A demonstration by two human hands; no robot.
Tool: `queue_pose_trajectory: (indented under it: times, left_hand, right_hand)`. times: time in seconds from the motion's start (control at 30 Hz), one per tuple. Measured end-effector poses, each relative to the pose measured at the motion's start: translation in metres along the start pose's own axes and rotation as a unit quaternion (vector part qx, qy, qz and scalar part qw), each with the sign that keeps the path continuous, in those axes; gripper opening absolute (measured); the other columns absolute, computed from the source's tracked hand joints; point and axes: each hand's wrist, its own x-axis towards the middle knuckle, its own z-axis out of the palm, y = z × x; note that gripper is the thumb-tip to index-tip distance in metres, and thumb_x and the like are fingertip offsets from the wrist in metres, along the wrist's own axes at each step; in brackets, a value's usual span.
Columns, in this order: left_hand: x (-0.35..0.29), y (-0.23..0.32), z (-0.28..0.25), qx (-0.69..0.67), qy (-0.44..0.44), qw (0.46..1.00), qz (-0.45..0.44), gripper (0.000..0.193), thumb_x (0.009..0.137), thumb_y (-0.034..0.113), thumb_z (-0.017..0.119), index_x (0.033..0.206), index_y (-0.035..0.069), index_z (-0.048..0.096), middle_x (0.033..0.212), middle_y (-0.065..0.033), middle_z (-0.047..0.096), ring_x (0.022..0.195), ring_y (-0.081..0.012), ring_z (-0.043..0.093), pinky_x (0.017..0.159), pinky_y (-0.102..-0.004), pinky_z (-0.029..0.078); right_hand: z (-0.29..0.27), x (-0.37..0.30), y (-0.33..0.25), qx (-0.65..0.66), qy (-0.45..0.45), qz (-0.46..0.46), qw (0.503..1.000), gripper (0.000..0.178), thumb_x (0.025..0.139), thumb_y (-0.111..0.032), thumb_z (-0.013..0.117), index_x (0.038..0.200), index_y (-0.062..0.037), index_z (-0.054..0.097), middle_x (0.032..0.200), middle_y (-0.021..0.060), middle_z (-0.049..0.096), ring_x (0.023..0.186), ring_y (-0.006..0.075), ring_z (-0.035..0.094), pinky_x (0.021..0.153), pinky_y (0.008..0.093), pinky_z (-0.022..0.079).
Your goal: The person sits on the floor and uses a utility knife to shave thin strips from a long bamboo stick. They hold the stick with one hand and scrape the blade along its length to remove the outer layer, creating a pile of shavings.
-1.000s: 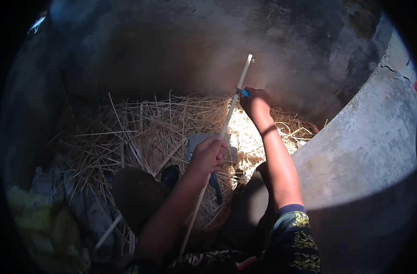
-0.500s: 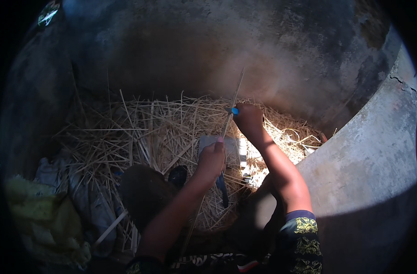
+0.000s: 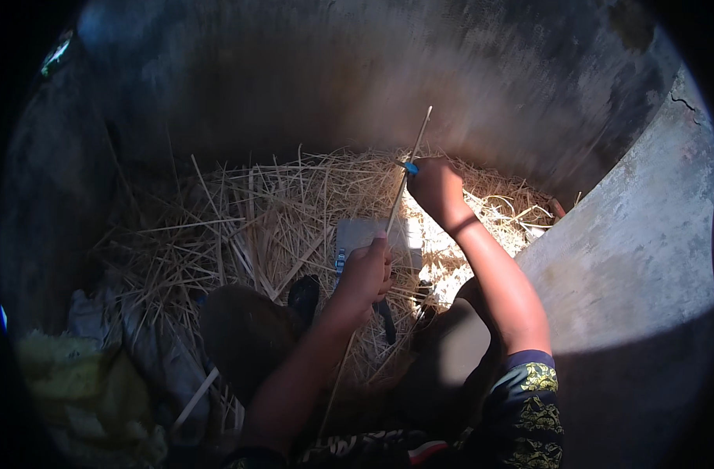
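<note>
— Step in hand?
— Apparently scraping: left hand (image 3: 366, 273) grasps the strip (image 3: 398, 205), slanting far-right over straw (image 3: 287, 195); right hand (image 3: 437, 187) clenches the blue-handled blade (image 3: 411, 167) across it.
— Next move?
— Presumably calls for steady left grip.

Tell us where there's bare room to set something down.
Bare: the upper-left part of the grey slab, between the straw and the left hand; also the pale concrete beyond the right forearm, though it may slope. Crowded: left of the slab, where straw piles up, and where the blue-handled blade in the right hand crosses the long strip.
</note>
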Motion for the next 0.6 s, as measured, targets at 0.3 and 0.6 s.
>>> queue_pose_trajectory:
  times: [0.3,0.6]
  left_hand:
    - [0.002,0.016,-0.014,-0.022,0.004,1.0,-0.006,0.045,0.103,0.05,0.039,0.073,0.018,0.034,0.054,0.0086,0.025,0.039,-0.0045,0.018,0.037,-0.0253,0.013]
    - [-0.001,0.023,-0.017,-0.037,-0.009,0.999,-0.024,0.045,0.104,0.051,0.038,0.072,0.019,0.034,0.054,0.0085,0.024,0.04,-0.0047,0.018,0.037,-0.0251,0.013]
  right_hand:
    - [-0.003,-0.033,-0.029,-0.063,-0.075,-0.063,0.993,0.014,0.082,-0.016,0.06,0.08,-0.0064,0.071,0.077,0.0148,0.07,0.073,0.0301,0.072,0.065,0.0401,0.057]
    - [-0.003,-0.034,-0.036,-0.059,-0.075,-0.084,0.992,0.011,0.081,-0.012,0.062,0.08,-0.0061,0.071,0.077,0.0149,0.071,0.073,0.0291,0.072,0.064,0.039,0.057]
